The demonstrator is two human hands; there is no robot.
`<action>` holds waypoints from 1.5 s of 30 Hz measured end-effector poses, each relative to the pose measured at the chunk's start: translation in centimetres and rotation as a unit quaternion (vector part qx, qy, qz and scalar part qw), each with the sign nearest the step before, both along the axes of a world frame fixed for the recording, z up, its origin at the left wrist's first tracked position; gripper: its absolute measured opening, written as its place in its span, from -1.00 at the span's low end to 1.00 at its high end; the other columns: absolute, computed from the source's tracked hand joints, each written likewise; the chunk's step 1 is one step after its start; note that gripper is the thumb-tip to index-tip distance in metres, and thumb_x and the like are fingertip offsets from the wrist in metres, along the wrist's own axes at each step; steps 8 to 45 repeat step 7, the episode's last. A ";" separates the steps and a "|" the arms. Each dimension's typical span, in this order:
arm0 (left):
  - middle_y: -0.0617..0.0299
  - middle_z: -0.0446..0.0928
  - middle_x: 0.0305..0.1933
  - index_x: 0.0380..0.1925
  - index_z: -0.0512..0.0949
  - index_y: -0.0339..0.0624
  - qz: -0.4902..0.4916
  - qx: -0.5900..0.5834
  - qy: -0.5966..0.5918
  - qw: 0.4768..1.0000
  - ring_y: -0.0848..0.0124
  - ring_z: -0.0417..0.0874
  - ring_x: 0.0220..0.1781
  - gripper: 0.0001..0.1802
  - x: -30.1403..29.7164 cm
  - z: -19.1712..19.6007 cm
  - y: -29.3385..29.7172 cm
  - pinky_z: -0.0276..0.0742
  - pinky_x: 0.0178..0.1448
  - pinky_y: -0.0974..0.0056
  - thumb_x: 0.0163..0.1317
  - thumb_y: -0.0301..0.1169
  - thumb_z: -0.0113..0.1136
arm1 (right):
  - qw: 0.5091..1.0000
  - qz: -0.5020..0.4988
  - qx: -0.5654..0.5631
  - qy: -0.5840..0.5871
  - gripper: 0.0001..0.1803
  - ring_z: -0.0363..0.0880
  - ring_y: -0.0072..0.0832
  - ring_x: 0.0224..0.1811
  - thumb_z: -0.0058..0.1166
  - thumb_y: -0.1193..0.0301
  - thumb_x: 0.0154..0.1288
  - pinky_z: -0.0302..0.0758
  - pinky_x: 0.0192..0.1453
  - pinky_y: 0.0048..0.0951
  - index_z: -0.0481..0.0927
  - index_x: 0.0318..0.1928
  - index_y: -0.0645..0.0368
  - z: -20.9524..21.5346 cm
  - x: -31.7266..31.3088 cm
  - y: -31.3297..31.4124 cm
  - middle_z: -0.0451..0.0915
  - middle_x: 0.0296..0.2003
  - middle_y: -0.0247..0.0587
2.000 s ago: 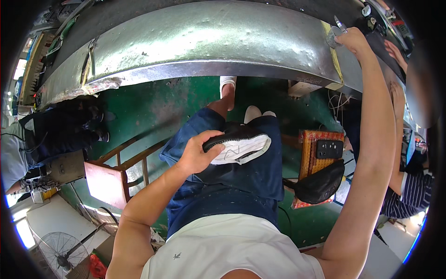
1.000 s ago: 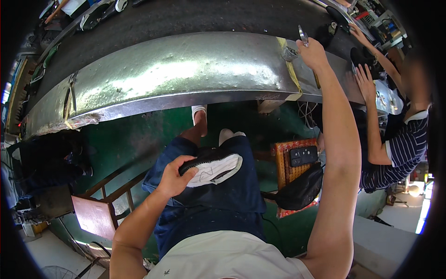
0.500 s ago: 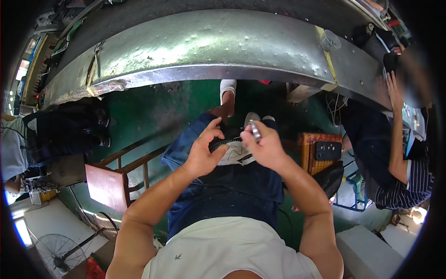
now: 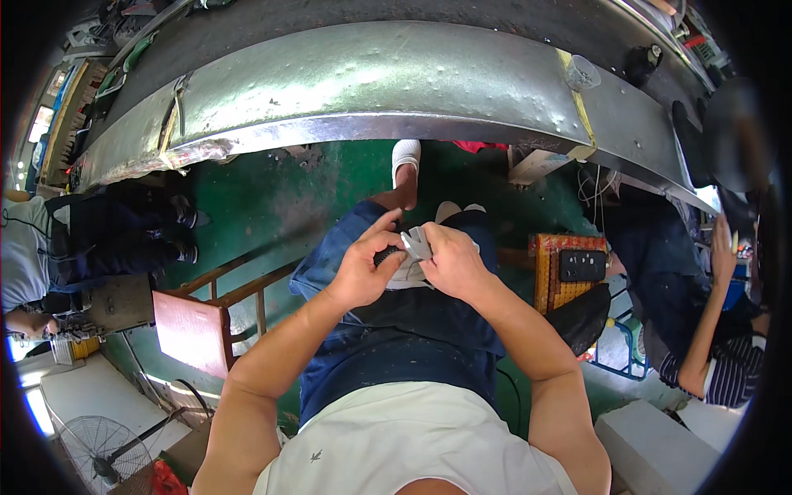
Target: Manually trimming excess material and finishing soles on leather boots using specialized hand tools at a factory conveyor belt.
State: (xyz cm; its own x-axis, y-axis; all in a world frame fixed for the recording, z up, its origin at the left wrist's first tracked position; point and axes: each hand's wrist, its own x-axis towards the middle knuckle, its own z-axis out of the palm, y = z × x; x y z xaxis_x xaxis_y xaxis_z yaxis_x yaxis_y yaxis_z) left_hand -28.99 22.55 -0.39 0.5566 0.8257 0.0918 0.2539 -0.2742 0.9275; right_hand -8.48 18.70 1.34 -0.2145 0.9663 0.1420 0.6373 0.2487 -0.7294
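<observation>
My left hand [image 4: 361, 268] is closed in front of my lap, thumb and fingers pinching a black toothed strip [image 4: 384, 255] that looks like a zipper. Metal pliers [image 4: 417, 242] are in my right hand [image 4: 456, 261], their jaws parted and pointing left, close to my left fingertips and the strip. Whether the jaws touch the strip, I cannot tell. Beneath both hands a whitish piece of material [image 4: 409, 277] lies on my dark blue trousers [image 4: 396, 330], mostly covered by the fingers.
A long metal-edged bench [image 4: 371, 82] crosses ahead, with a clear plastic cup [image 4: 582, 73] at its right. A wooden stool [image 4: 194, 332] stands left. On my right a dark phone [image 4: 582, 266] rests on a woven seat [image 4: 544, 285]. People sit at both sides; a fan [image 4: 106, 454] is lower left.
My right hand has turned and shifted left, bringing the pliers' jaws to my left fingers. More of the strip and white piece is now covered. The person at right has lowered an arm.
</observation>
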 end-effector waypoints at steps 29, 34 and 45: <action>0.01 0.47 0.42 -0.01 0.63 -0.23 -0.005 -0.218 -0.050 0.975 0.15 0.51 0.43 -0.81 -1.0 -1.6 1.1 0.39 0.43 0.23 0.40 -0.53 0.21 | 0.966 -0.034 -0.172 0.190 -0.31 0.70 0.01 0.07 0.45 0.31 0.18 0.57 0.16 -0.01 0.30 0.16 0.32 3.1 -0.4 1.5 0.64 0.01 0.19; 0.01 0.47 0.42 -0.01 0.63 -0.23 -0.005 -0.218 -0.050 0.975 0.15 0.51 0.43 -0.81 -1.0 -1.6 1.1 0.39 0.43 0.23 0.40 -0.53 0.21 | 0.966 -0.034 -0.172 0.190 -0.31 0.70 0.01 0.07 0.45 0.31 0.18 0.57 0.16 -0.01 0.30 0.16 0.32 3.1 -0.4 1.5 0.64 0.01 0.19; 0.01 0.47 0.42 -0.01 0.63 -0.23 -0.005 -0.218 -0.050 0.975 0.15 0.51 0.43 -0.81 -1.0 -1.6 1.1 0.39 0.43 0.23 0.40 -0.53 0.21 | 0.966 -0.034 -0.172 0.190 -0.31 0.70 0.01 0.07 0.45 0.31 0.18 0.57 0.16 -0.01 0.30 0.16 0.32 3.1 -0.4 1.5 0.64 0.01 0.19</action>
